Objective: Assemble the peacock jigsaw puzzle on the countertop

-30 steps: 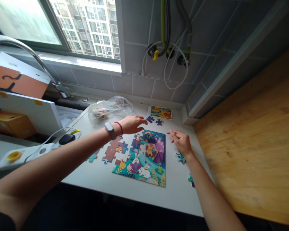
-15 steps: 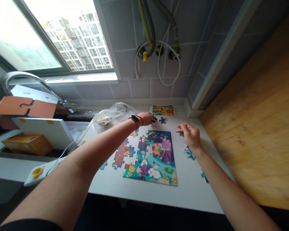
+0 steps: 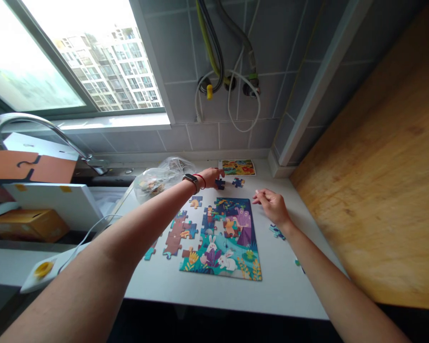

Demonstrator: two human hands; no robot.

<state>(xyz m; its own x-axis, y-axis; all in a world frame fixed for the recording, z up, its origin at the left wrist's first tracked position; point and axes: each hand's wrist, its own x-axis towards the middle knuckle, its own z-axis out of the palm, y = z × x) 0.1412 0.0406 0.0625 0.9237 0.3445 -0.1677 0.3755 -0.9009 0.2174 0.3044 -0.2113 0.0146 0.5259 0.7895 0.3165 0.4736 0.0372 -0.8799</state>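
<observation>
My left hand [image 3: 210, 178] reaches to the far side of the counter, its fingers and thumb at a dark blue puzzle piece [image 3: 220, 184]. Right of it lies another blue puzzle piece [image 3: 238, 182]. A partly assembled jigsaw puzzle [image 3: 229, 243] with rabbits and a purple creature lies in front of me, with a gap near its middle. My right hand [image 3: 272, 206] hovers by its upper right corner, fingers curled together; whatever they may hold is hidden. Joined brown pieces [image 3: 175, 236] and an orange-and-blue piece [image 3: 196, 202] lie to the left. Teal pieces [image 3: 277, 232] lie beside my right forearm.
A clear plastic bag [image 3: 157, 181] with pieces inside sits at the back left, near the sink faucet [image 3: 39, 116]. A picture card [image 3: 238, 167] lies by the wall. A wooden panel [image 3: 379, 190] borders the right side. A power strip [image 3: 45, 271] is at left.
My left hand has shifted slightly left and nearer me, the dark blue piece moving with it. My right hand has moved a little left toward the puzzle. The view has shifted slightly.
</observation>
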